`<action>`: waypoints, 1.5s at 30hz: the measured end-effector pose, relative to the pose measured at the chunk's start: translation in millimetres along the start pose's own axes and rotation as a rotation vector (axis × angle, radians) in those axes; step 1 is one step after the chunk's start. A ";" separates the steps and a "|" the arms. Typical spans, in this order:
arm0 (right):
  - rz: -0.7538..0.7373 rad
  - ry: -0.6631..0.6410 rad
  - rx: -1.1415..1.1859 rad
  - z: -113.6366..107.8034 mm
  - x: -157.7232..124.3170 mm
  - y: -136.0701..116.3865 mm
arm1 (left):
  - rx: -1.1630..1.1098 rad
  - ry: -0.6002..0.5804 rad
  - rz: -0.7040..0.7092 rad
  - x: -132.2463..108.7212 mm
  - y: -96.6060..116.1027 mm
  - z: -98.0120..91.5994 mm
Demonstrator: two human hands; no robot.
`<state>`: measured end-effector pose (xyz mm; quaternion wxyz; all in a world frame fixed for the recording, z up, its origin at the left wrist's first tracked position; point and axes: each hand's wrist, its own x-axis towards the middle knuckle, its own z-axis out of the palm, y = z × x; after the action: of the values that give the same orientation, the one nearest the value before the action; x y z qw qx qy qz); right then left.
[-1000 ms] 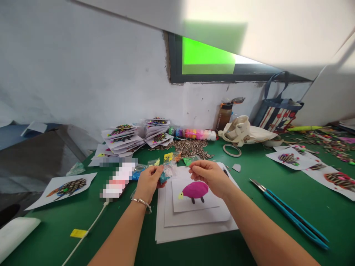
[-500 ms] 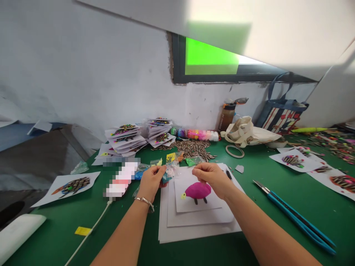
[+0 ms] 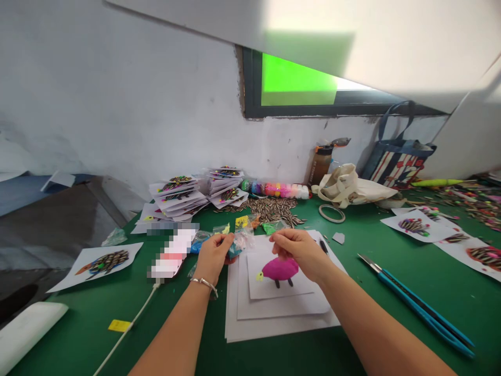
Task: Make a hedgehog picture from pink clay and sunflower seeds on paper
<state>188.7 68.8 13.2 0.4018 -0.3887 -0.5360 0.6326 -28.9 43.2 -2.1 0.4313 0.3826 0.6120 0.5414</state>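
My left hand [image 3: 211, 256] is closed around a small clear bag with blue clay [image 3: 235, 247] at the left edge of a stack of white paper sheets [image 3: 274, 318]. My right hand [image 3: 303, 250] pinches something tiny I cannot make out, just above a magenta clay animal [image 3: 279, 269] with a yellow head and dark legs on the top sheet. Between and behind the hands lie several small bags of coloured clay [image 3: 245, 223].
A pile of striped sunflower seeds [image 3: 274, 209], stacks of finished seed pictures [image 3: 183, 194], a row of clay tubs [image 3: 274, 189], a tape ring [image 3: 331, 213], cloth bags [image 3: 352, 190], a bottle [image 3: 321, 163]. Blue-handled cutter [image 3: 418, 305] at right; white cable [image 3: 129, 329] at left.
Both hands stay close together over the paper; the right hand has shifted slightly and the view has drifted a little.
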 end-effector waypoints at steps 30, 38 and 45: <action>-0.021 0.090 -0.194 -9.0 3.0 -0.7 | -0.024 0.001 0.007 5.0 -4.7 0.9; -0.080 0.115 -0.139 -14.5 2.9 -2.9 | -0.031 0.001 -0.007 5.6 -3.5 1.4; -0.051 0.185 -0.069 -20.5 5.0 -4.0 | -0.052 0.043 -0.011 5.9 0.7 -0.4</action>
<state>206.1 81.3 14.3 0.4520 -0.4453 -0.5278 0.5647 -31.2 48.7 -2.1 0.4308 0.3562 0.6088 0.5630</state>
